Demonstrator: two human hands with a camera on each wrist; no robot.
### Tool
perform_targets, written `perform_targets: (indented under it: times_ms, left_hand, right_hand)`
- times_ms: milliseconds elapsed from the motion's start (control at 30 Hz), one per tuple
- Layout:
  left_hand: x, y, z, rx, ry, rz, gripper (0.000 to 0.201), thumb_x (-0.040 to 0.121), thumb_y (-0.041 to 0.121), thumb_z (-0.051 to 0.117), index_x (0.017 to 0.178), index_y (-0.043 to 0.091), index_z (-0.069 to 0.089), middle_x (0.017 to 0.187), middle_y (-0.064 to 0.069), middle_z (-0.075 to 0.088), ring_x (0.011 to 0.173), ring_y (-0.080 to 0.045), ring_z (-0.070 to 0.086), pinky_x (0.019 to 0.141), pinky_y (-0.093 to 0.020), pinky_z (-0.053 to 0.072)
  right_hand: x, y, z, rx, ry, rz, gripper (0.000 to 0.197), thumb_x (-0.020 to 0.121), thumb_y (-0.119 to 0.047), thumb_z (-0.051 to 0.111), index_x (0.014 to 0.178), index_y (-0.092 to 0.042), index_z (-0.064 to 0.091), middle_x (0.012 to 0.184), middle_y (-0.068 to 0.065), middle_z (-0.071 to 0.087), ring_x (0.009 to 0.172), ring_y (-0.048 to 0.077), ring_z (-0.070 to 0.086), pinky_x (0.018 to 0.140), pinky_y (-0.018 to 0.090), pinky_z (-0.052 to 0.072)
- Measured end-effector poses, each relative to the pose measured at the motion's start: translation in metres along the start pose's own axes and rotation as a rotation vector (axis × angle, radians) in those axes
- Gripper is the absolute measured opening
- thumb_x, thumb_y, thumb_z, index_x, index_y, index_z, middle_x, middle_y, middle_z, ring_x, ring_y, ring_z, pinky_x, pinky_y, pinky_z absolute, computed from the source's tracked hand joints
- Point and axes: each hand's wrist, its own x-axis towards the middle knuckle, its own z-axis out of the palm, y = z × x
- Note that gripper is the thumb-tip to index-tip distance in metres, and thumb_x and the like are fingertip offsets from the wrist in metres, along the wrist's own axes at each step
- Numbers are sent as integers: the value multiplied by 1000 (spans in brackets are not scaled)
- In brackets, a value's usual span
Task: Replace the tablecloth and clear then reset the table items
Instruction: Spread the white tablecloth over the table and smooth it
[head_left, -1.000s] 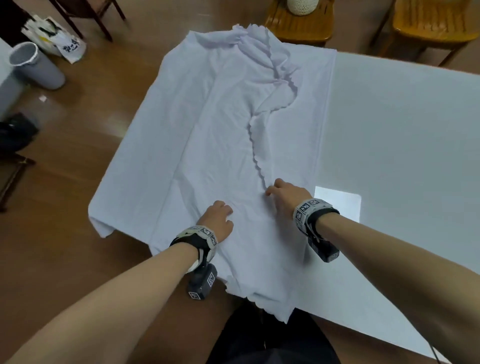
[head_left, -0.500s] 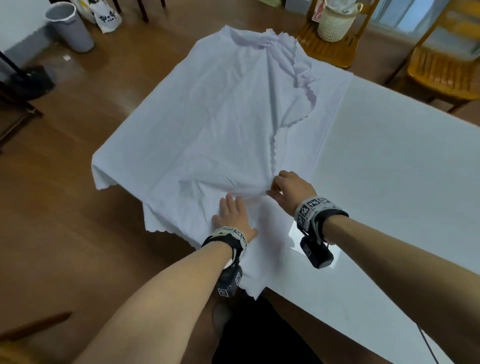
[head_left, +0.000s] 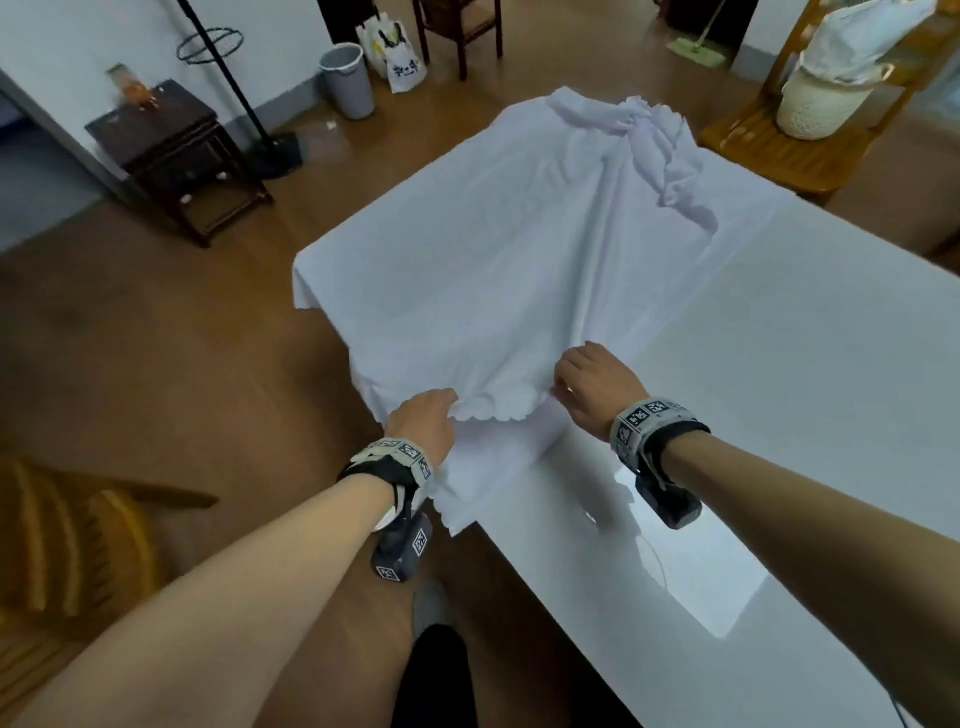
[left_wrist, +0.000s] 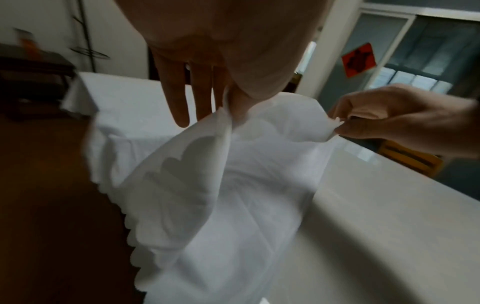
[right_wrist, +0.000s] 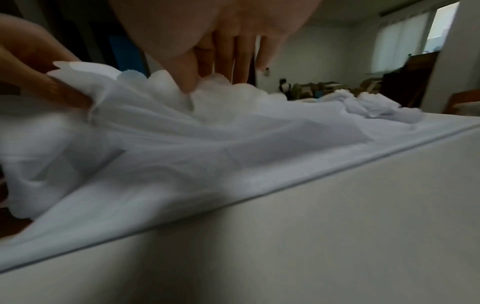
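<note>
The tablecloth (head_left: 519, 270) lies half-spread over the table's (head_left: 805, 374) left end. The left hand (head_left: 423, 422) and right hand (head_left: 597, 387) pinch 1 scalloped hem (2 separate grips), lifted slightly, presumably to draw it across the bare top.

Both bare forearms reach forward, each wrist wearing a marker band with a small dark camera slung beneath. The left hand (head_left: 423, 423) pinches a scalloped cloth edge between thumb and forefinger, its other fingers (left_wrist: 179, 98) straight. The right hand (head_left: 597, 387), knuckles up, takes the same edge in a thumb-and-fingertip grip
</note>
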Motion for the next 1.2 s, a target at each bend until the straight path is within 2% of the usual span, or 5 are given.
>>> perform_targets:
  times_ms: [200,400,667,967,1200]
  left_hand:
    - [-74,35,-15,-22,195,-156,31,97,13,43,112,23,67,113,0,66,99,-29,61,79,-38,50]
    - [-145,78,3,-14,263,-147,28,101,24,43,102,25,71,102,2,69,94,-26,63,70,-31,45]
    - [-257,149,80,-93,233,-71,35,101,40,41,84,19,64,77,1,64,74,-24,61,61,-34,45]
    - [-375,232,188,-228,41,1,31,99,41,43,100,22,68,93,2,69,85,-20,62,77,-37,52]
    - [-431,305,262,-190,-19,-29,33,99,38,42,94,17,67,86,-3,67,80,-22,62,73,-38,52]
  right_hand:
    - [-29,-3,-48,-15,-127,37,22,103,-37,32,97,-17,37,79,3,53,67,28,48,60,36,41]
    - [-102,16,-85,-77,-109,-14,27,104,-42,31,99,-16,39,87,5,61,73,30,56,60,36,41]
    - [-255,21,-91,-144,-60,102,27,103,-41,35,97,-18,47,95,2,62,86,28,58,62,35,41]
    - [-442,42,-60,-204,-288,234,29,103,-43,32,98,-18,47,94,2,62,79,24,56,60,32,39]
    - [-529,77,-31,-214,-372,258,29,102,-42,35,102,-19,52,100,5,59,86,26,60,63,31,38]
